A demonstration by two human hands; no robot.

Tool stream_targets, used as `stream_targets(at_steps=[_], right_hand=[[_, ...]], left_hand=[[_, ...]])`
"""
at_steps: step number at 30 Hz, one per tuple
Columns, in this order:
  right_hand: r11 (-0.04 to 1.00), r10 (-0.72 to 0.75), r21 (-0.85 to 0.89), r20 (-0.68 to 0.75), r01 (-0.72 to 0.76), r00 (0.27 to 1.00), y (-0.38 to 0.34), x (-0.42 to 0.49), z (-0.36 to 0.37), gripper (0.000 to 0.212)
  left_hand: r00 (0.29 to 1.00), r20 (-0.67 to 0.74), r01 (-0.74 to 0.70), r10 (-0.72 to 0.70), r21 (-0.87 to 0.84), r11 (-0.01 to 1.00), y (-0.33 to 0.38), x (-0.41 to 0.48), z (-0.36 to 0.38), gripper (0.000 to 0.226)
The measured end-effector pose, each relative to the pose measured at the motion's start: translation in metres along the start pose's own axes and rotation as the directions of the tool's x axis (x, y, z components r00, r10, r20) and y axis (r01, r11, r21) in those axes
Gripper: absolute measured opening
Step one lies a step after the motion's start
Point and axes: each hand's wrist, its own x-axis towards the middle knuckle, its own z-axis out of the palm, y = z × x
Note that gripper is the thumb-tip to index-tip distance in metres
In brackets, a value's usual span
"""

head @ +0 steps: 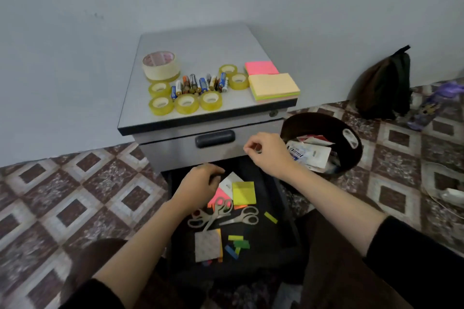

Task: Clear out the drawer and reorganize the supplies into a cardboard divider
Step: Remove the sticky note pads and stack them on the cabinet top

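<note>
Grey laminate cabinet (200, 42) stands against the far wall; its top carries a large tape roll (161, 66) at the far left, several small clear tape rolls (186, 103), a cluster of batteries (198, 84) between them, and at the right a pink sticky pad (261, 68) just beyond a stacked pastel sticky pad (273, 86). Upper drawer front with dark handle (215, 138) is closed. Bottom drawer (271, 246) is pulled out, with a black interior. It holds a white card (232, 182), a yellow-green sticky pad (244, 193), two pairs of scissors (213, 213) lying side by side, a grey square pad (208, 246) on orange notes, and loose coloured tabs (238, 243). Left hand (198, 183) is inside the drawer at its far end, fingers curled down at the white card's edge; whether it grips cannot be told. Right hand (266, 155) is raised before the closed drawer front, thumb and forefinger drawn together; any content cannot be told. Black bin (313, 125) with discarded packaging stands just right of the cabinet.
</note>
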Motion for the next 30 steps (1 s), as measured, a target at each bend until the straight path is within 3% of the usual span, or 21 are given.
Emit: stream_targets(at_steps=[5,8,16,22,24,27,30], right_hand=[[0.990,0.090,-0.120,0.194,-0.067,0.977,0.024,-0.031,0.060,0.016],[0.976,0.144,-0.200,0.292,-0.086,0.946,0.039,-0.043,0.089,0.018],[0.955,0.249,-0.255,0.419,-0.150,0.873,0.070,-0.046,0.122,0.019],[0.934,0.297,-0.331,0.502,-0.137,0.812,0.087,-0.037,0.137,0.017],[0.924,0.317,-0.356,0.504,-0.142,0.804,0.090,-0.034,0.141,0.018],[0.906,0.340,-0.399,0.489,-0.140,0.803,0.095,-0.029,0.147,0.023],[0.897,0.351,-0.414,0.461,-0.152,0.815,0.102,-0.021,0.155,0.038]], left_hand=[[0.959,0.173,0.228,-0.223,-0.012,0.974,-0.047,-0.039,0.037,0.029],[0.929,0.203,0.319,-0.310,-0.014,0.948,-0.065,-0.048,0.047,0.029],[0.851,0.354,0.398,-0.388,0.045,0.916,-0.086,-0.039,0.070,0.030],[0.827,0.353,0.438,-0.437,0.081,0.895,-0.093,-0.020,0.091,0.026],[0.773,0.404,0.440,-0.489,0.213,0.872,-0.090,-0.016,0.097,0.030],[0.615,0.493,0.421,-0.615,0.454,0.785,-0.089,-0.021,0.110,0.055],[0.569,0.500,0.437,-0.653,0.489,0.755,-0.089,-0.029,0.127,0.061]])
